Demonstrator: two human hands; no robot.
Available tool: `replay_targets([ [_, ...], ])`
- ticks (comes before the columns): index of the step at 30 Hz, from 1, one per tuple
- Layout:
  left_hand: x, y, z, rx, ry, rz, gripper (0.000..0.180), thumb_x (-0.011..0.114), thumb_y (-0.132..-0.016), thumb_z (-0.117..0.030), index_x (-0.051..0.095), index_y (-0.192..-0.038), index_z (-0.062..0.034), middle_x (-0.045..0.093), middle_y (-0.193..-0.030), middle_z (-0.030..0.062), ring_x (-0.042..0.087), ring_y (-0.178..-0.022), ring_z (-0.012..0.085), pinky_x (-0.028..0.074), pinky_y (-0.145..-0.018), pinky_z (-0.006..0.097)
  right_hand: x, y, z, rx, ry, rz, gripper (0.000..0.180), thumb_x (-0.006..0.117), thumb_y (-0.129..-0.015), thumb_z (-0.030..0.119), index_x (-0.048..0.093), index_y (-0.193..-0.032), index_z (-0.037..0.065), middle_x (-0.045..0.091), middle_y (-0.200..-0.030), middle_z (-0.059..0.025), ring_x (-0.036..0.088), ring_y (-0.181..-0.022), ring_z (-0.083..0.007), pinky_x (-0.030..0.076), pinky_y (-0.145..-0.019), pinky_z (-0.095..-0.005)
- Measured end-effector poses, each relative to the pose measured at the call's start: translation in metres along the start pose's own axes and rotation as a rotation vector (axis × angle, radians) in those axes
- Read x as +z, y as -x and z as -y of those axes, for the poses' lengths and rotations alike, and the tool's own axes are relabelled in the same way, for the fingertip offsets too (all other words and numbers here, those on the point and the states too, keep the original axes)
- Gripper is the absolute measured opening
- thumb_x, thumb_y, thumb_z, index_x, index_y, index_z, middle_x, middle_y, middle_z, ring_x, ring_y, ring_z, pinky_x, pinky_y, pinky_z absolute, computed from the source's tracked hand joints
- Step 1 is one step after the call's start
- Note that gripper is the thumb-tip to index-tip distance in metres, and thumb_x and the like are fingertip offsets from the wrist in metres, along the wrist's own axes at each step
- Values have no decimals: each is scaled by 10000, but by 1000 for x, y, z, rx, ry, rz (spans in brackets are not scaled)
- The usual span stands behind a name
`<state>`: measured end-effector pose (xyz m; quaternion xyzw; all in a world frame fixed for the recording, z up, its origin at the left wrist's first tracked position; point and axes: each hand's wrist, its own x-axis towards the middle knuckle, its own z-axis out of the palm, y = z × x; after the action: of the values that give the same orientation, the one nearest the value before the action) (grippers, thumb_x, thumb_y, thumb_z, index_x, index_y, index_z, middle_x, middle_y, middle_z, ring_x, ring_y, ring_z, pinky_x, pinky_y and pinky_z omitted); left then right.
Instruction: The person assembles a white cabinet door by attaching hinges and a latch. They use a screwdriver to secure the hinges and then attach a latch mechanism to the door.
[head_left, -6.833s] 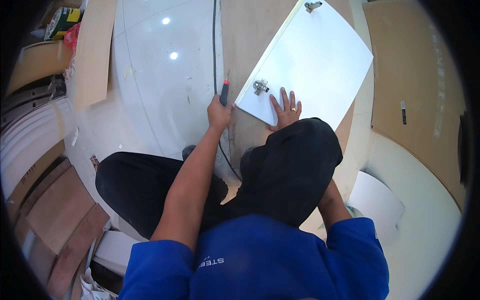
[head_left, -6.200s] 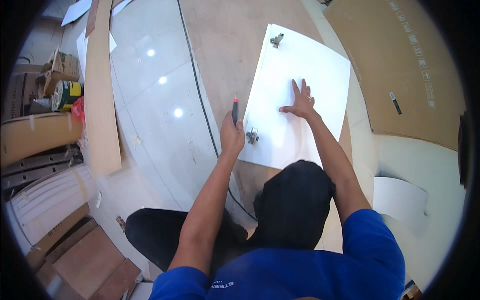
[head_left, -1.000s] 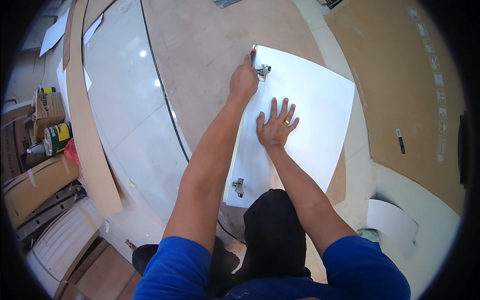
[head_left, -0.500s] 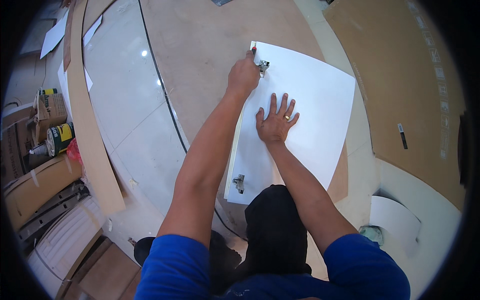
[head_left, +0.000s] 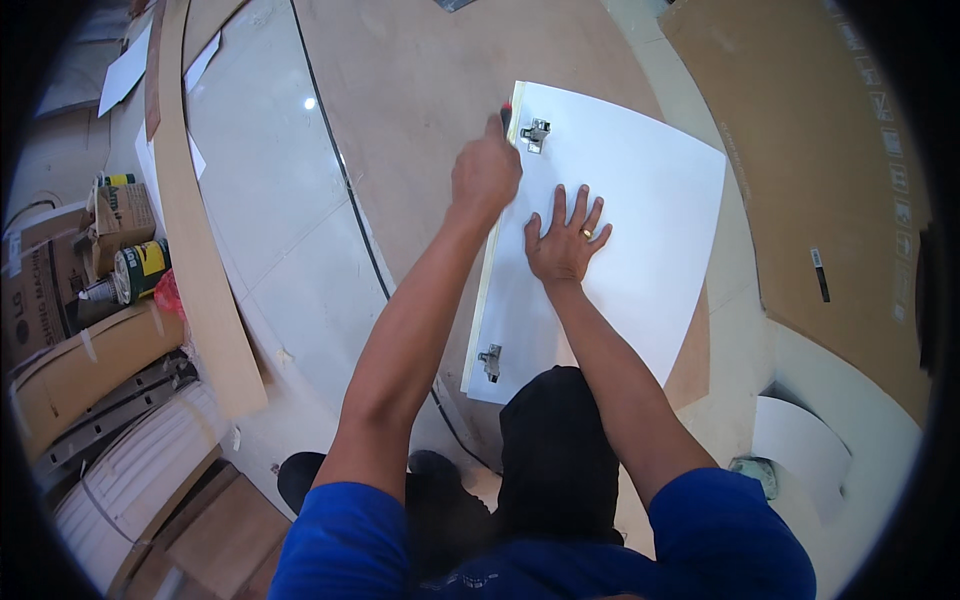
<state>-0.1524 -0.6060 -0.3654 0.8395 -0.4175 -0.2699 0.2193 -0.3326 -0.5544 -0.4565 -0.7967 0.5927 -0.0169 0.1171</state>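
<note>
A white board (head_left: 640, 210) lies flat in front of me, with a pale strip along its left edge. Two metal cabinet hinges are fixed near that edge: a far hinge (head_left: 536, 135) and a near hinge (head_left: 490, 362). My left hand (head_left: 487, 175) is closed around a small black-and-red hand tool (head_left: 506, 116), held against the board's far left edge; most of the tool is hidden by the fingers. With fingers spread, my right hand (head_left: 565, 245) presses flat on the board's face. A ring is on one of its fingers.
Under the white board is a brown sheet (head_left: 420, 60). A black cable (head_left: 335, 150) crosses the tiled floor to its left. Further left lie a long wooden strip (head_left: 190, 230), a can (head_left: 140, 270) and cardboard boxes. Flattened cardboard (head_left: 800, 130) with a dark marker-like stick (head_left: 820, 275) lies at right.
My left hand and the tool have shifted slightly outward, left of the board's edge, uncovering the far hinge fully. My right hand stays in place on the board. The whole view has moved a little.
</note>
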Motion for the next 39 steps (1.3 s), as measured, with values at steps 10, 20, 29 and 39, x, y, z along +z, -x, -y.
replay_targets([
  [10, 31, -53, 3, -5, 64, -28, 497, 548, -984, -165, 523, -1466, -47, 707, -1101, 313, 678, -1062, 485, 515, -958, 548, 3, -3, 0, 21, 47, 47, 720, 464, -992, 492, 341, -1634, 192, 128, -1736, -159, 11, -1600, -424, 4, -1209, -692],
  [20, 25, -44, -9, 21, -7, 8, 438, 510, -959, -127, 564, -1382, -30, 708, -1108, 305, 675, -1063, 500, 514, -954, 571, 2, -2, -2, 13, 44, 40, 720, 457, -997, 493, 326, -1642, 201, 130, -1734, -161, 17, -1597, -440, 15, -1204, -715],
  [29, 22, -17, -3, 6, -53, 47, 425, 515, -942, -132, 575, -1346, -14, 702, -1103, 321, 673, -1055, 502, 521, -935, 574, 2, -2, -2, 0, 12, 29, 720, 454, -994, 508, 337, -1639, 208, 130, -1735, -156, 15, -1597, -437, 13, -1202, -719],
  [39, -7, 70, 32, -27, -46, 141, 495, 551, -943, -146, 559, -1422, -23, 707, -1033, 329, 684, -985, 512, 529, -890, 569, 4, -4, -2, 30, 64, 63, 729, 463, -987, 512, 343, -1638, 208, 152, -1730, -152, 40, -1595, -436, 19, -1202, -719],
])
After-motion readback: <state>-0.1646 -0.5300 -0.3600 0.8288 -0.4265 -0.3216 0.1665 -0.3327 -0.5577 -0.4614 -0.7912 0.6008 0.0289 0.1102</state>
